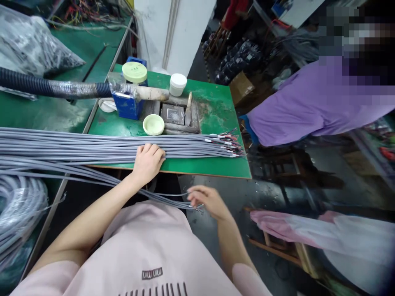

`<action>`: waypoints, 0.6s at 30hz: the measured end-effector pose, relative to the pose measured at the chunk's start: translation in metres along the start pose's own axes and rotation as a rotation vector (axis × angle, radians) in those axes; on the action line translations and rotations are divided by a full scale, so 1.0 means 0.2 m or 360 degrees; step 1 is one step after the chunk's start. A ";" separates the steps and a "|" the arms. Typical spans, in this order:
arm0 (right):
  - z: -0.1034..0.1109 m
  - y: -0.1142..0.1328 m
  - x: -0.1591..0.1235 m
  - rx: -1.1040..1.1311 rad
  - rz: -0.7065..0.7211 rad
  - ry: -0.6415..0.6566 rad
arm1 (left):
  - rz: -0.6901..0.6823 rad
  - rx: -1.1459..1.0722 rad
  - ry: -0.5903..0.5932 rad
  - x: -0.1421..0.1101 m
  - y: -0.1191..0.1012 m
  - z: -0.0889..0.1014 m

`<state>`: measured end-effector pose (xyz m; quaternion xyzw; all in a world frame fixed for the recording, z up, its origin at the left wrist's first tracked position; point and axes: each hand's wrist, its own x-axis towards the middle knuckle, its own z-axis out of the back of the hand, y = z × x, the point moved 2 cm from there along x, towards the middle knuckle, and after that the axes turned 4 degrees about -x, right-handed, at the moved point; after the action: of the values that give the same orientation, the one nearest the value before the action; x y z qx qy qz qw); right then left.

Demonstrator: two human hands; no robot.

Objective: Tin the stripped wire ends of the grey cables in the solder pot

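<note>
A long bundle of grey cables (101, 144) runs along the green table from the left, its stripped ends with thin coloured wires (231, 144) fanned near the right edge. My left hand (148, 162) lies over the front of this bundle, fingers curled down onto the cables. A smaller group of grey cables (166, 201) slants off the table's front edge and hangs above my lap. At the tips of that group is my right hand (208, 200), its fingers closed around a cable end. Just which strands it pinches is hard to make out.
Behind the bundle stand a square metal pot (175, 114) in a grimy frame, an open pale-green cup (153, 124), a white lidded jar (178, 84) and a hose nozzle (152, 93) on a blue holder (126, 106). A cable coil (21, 209) lies left. A person in purple (296, 102) is at the right.
</note>
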<state>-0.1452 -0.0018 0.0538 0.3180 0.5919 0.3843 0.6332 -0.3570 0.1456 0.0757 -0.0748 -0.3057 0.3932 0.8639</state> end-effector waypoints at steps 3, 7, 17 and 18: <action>-0.22 0.15 0.13 0.0395 0.0061 0.0447 | -0.0008 -0.0137 0.0012 0.02 -0.03 0.07; -0.11 0.38 0.18 0.0878 0.0589 -0.0353 | -0.0046 -0.0343 -0.0105 -0.04 -0.10 0.18; -0.07 0.43 -0.01 -0.0428 0.0996 -0.0568 | 0.0321 -0.1383 0.0074 -0.17 -0.14 0.19; -0.12 0.41 -0.01 -0.0594 0.0968 -0.0416 | 0.0444 -0.1536 0.0027 -0.16 -0.13 0.19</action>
<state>-0.1781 0.0374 0.1224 0.4047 0.3046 0.6121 0.6073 -0.3788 0.0999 0.1007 -0.5093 -0.4327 0.3181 0.6725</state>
